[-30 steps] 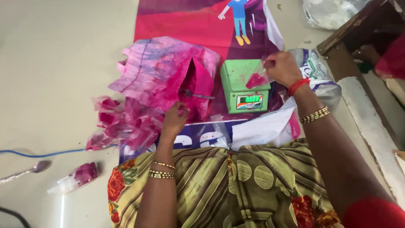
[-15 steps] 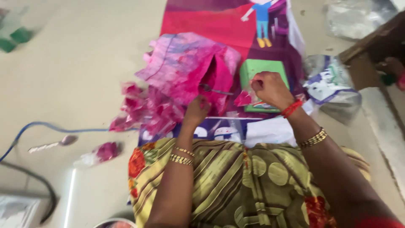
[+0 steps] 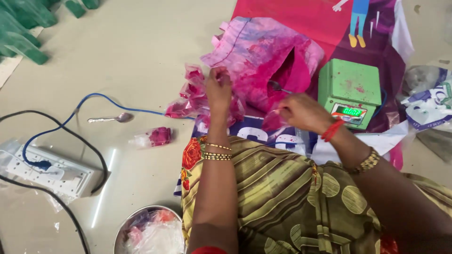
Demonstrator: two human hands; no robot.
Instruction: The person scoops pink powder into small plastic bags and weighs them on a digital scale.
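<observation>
left hand (image 3: 218, 89) pinched on crumpled pink-stained clear plastic pouches (image 3: 193, 96), left of big pink-stained powder bag (image 3: 263, 59) | right hand (image 3: 301, 113) closed on small clear pouch (image 3: 275, 117), near green digital scale (image 3: 349, 89) | we see steel spoon (image 3: 110, 118) on floor, far left

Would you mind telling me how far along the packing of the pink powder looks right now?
Done: one filled pink packet lies on the floor beside a spoon. In hand: the left hand reaches into the pile of small plastic bags, and the right hand pinches something beside the green scale. Left: the stained powder bag is open and the pile is unfilled.
</observation>
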